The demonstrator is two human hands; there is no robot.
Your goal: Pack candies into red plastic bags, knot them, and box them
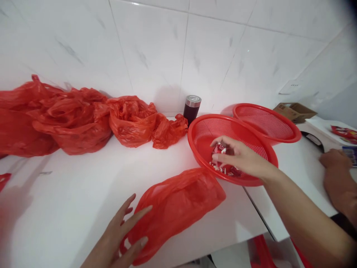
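Note:
My right hand (237,158) reaches into a red perforated plastic basket (203,132) and its fingers close on a small red-and-white wrapped packet (220,149); more such packets lie at the basket's bottom. My left hand (122,232) is spread flat, fingers apart, resting on the near end of a flat red plastic bag (184,197) lying on the white counter (83,186) just in front of the basket.
A second red basket (281,126) sits behind the first. Crumpled red bags (69,119) pile along the tiled wall at left. A dark jar (191,108) with a silver lid stands at the back. Another person's hand (334,163) rests at right, near a cardboard box (295,111).

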